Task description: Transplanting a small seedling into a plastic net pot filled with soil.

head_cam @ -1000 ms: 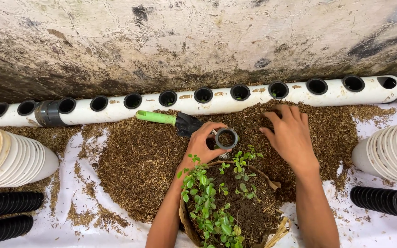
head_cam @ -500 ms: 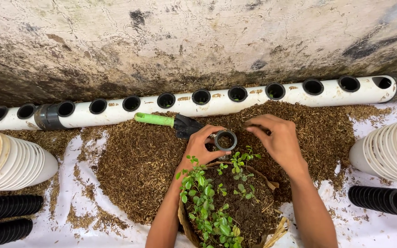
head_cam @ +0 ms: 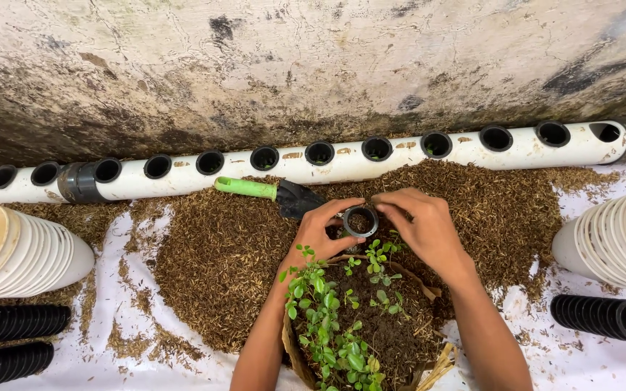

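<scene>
My left hand [head_cam: 320, 228] holds a small grey ring-shaped cup [head_cam: 360, 220] with brown filling inside it. My right hand [head_cam: 422, 224] is closed, its fingertips pinched together right above the cup's right rim. Both hands hover over a heap of brown husks [head_cam: 211, 253]. Just below them stands a clump of green seedlings [head_cam: 331, 318] in dark soil. A trowel with a green handle [head_cam: 248, 187] lies on the husks, left of my left hand.
A long white pipe with a row of round holes [head_cam: 327, 163] runs along the stained wall. Stacks of cream pots lie at the left [head_cam: 16, 250] and right [head_cam: 614, 242]. Black ribbed tubes lie at the lower left [head_cam: 9, 322] and lower right [head_cam: 606, 315]. White sheeting [head_cam: 588, 362] covers the ground.
My right hand left the husk heap at the right, closed its fingers and came left to the cup. My left hand stayed put with the cup.
</scene>
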